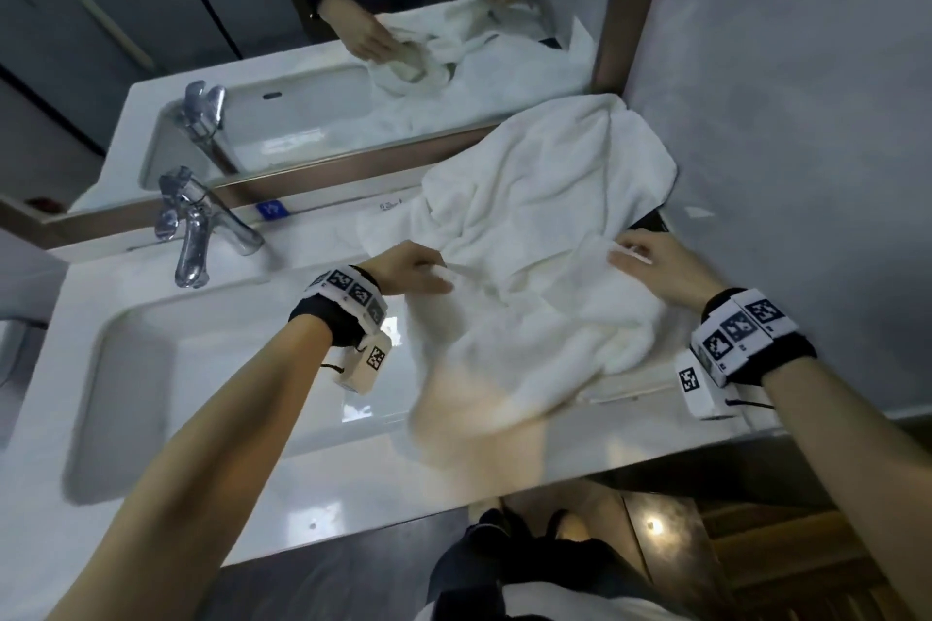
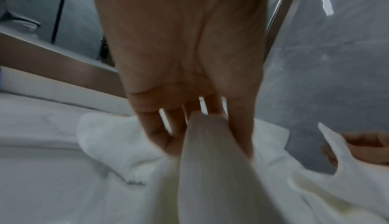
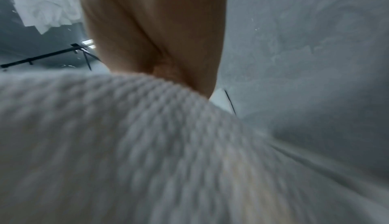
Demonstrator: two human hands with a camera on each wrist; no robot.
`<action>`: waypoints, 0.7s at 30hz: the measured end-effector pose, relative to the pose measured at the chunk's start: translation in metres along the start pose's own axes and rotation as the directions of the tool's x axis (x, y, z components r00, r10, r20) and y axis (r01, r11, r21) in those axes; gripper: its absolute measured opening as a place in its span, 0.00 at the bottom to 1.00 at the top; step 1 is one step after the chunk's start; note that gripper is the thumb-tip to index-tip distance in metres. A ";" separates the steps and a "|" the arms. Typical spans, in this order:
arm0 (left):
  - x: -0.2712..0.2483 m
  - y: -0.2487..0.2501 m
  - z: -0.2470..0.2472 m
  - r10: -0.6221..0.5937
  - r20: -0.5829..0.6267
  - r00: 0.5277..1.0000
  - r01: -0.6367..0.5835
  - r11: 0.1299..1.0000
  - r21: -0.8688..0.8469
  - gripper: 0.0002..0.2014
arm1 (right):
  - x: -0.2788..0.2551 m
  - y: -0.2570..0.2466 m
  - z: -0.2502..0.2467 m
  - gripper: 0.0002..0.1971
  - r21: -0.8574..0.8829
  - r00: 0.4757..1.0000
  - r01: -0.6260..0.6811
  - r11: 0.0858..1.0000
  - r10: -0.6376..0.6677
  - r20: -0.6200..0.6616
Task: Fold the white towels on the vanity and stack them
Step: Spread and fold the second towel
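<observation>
A white towel point(image 1: 534, 328) hangs blurred between my hands over the vanity's right side, its lower part drooping past the front edge. My left hand point(image 1: 428, 270) pinches its left corner; in the left wrist view the hem point(image 2: 206, 144) runs between thumb and fingers. My right hand point(image 1: 640, 250) pinches the right corner. The right wrist view is filled by towel weave point(image 3: 126, 144), which hides the fingers. A second crumpled white towel point(image 1: 555, 177) lies heaped behind, against the mirror and the wall.
The white sink basin point(image 1: 227, 383) lies left of the towels, with a chrome faucet point(image 1: 194, 227) at its back. A mirror point(image 1: 302, 40) runs along the rear. A grey wall point(image 1: 781, 91) closes the right side. The vanity's front edge point(image 1: 378, 514) is near my body.
</observation>
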State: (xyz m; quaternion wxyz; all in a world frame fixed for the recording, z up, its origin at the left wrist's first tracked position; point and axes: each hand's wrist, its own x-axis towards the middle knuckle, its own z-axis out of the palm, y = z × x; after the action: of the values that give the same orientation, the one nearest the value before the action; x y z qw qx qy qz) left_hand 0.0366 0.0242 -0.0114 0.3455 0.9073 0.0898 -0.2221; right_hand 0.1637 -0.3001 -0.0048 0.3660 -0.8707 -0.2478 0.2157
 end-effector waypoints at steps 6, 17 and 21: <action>-0.009 -0.003 0.000 -0.261 0.069 0.963 0.256 0.964 0.071 0.24 | 0.003 -0.019 0.012 0.14 -0.169 0.901 0.018 0.985 0.057 0.431; 0.035 0.014 0.025 -0.397 -0.154 0.905 0.422 0.886 0.194 0.19 | -0.005 -0.019 0.048 0.20 -0.263 0.892 0.004 0.965 0.115 0.437; 0.034 0.019 0.004 -0.324 -0.272 0.906 0.304 0.946 -0.115 0.08 | -0.008 -0.005 0.039 0.19 -0.254 0.976 -0.057 0.965 0.108 0.190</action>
State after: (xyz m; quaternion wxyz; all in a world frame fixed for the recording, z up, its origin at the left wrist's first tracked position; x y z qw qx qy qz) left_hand 0.0708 0.0079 -0.0188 0.3198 0.8909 0.2917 -0.1374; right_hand 0.1346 -0.2809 -0.0250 0.2180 -0.8926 -0.2721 0.2857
